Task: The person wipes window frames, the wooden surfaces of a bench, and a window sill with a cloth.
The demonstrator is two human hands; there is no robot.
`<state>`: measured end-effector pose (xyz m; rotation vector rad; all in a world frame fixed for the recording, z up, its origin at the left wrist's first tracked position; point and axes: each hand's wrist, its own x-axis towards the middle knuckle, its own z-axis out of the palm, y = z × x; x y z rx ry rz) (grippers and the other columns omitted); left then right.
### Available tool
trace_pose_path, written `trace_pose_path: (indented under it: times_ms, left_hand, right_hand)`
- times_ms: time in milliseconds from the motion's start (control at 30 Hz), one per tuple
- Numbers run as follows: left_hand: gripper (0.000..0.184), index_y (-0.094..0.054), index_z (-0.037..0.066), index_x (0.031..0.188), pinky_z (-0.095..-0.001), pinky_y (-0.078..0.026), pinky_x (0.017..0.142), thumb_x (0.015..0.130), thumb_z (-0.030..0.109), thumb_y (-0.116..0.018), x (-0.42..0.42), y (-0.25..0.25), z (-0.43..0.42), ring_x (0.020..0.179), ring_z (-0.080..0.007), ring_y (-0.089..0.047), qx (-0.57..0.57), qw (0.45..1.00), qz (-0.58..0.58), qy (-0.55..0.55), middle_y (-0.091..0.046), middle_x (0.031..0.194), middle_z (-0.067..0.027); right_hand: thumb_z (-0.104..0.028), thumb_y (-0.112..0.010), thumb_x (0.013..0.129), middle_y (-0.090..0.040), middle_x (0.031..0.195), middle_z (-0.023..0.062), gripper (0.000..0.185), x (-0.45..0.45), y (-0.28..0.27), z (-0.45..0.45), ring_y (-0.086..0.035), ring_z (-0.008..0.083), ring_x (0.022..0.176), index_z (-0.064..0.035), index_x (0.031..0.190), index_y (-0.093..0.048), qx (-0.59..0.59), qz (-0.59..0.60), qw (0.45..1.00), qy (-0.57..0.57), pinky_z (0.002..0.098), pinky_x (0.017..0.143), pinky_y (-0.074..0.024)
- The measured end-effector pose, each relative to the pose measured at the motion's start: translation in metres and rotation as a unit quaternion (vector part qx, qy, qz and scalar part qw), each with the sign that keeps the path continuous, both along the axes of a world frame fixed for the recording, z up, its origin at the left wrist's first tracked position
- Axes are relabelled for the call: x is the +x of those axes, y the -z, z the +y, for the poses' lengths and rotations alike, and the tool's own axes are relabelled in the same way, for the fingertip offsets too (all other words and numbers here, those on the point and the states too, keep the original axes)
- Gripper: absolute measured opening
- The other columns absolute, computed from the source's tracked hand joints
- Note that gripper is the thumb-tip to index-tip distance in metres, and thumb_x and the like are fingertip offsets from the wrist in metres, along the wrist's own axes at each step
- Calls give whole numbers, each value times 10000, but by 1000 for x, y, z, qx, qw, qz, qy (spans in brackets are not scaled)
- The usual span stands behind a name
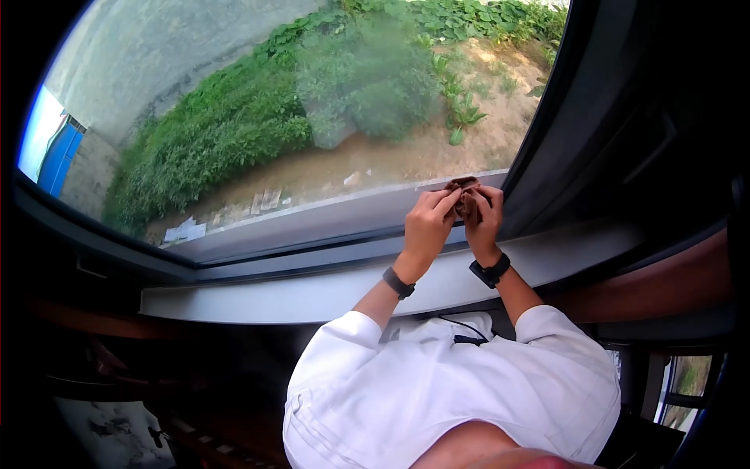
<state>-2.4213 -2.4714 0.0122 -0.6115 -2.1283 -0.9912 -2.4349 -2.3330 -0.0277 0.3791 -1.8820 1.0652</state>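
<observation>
A bunched brown cloth [467,206] is held up in front of the window glass, near its lower right corner. My left hand [426,227] grips the cloth from the left, fingers bent around its edge. On the other side, my right hand [486,225] pinches the same cloth with thumb and fingers. Both hands are close together above the sill, and each wrist wears a black band. Part of the cloth is hidden behind my fingers. Whether it touches the glass I cannot tell.
The large window [312,156] has a dark frame, with a pale sill [281,301] below it. Outside are green plants, bare soil and a grey wall. Brown wood trim [656,281] runs at the right. Dark surroundings lie on both sides.
</observation>
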Motion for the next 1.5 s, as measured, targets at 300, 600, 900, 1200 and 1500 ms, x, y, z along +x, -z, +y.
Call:
trace_pose_path:
  times_ms: [300, 600, 900, 1200, 1500]
  left_hand:
    - [457, -715, 79, 1176, -380, -564, 784, 745, -71, -730, -15, -107, 38, 961, -315, -665, 78, 991, 101, 38, -703, 1098, -113]
    - [410, -724, 89, 1125, -385, -560, 782, 733, -32, -722, -10, -12, 40, 960, -296, -664, 10, 999, 30, 35, -709, 1075, -85]
    - [313, -717, 86, 1082, -367, -582, 761, 777, 23, -686, 2, 101, 19, 985, -273, -648, -40, 997, -70, 20, -717, 1051, -52]
    - [156, -688, 49, 945, -440, -537, 791, 815, 15, -609, 33, 123, -34, 926, -354, -638, -36, 970, -225, -84, -708, 959, -118]
    - [135, -682, 40, 922, -448, -531, 793, 792, 18, -653, 40, 119, -54, 904, -361, -630, -113, 954, -254, -115, -704, 961, -139]
  right_hand:
    - [16, -703, 889, -602, 1135, 120, 268, -14, -115, 16, -607, 283, 1007, -20, 1154, -707, -10, 119, 988, 103, 345, 848, -509]
    - [33, -731, 840, -629, 1099, 111, 245, 3, -12, 26, -603, 292, 993, -18, 1078, -707, 43, 20, 990, 130, 370, 838, -518]
    - [39, -733, 784, -649, 1063, 107, 275, 27, 88, 20, -610, 313, 981, -22, 1051, -713, 125, -124, 981, 84, 389, 820, -530]
    - [39, -681, 754, -647, 1067, 97, 333, 29, 107, -27, -598, 339, 1000, -56, 1073, -700, 174, -234, 954, -72, 419, 842, -516]
    - [92, -643, 709, -624, 1069, 96, 401, 39, 92, -40, -587, 329, 1023, -55, 1079, -691, 161, -266, 944, -114, 409, 838, -529]
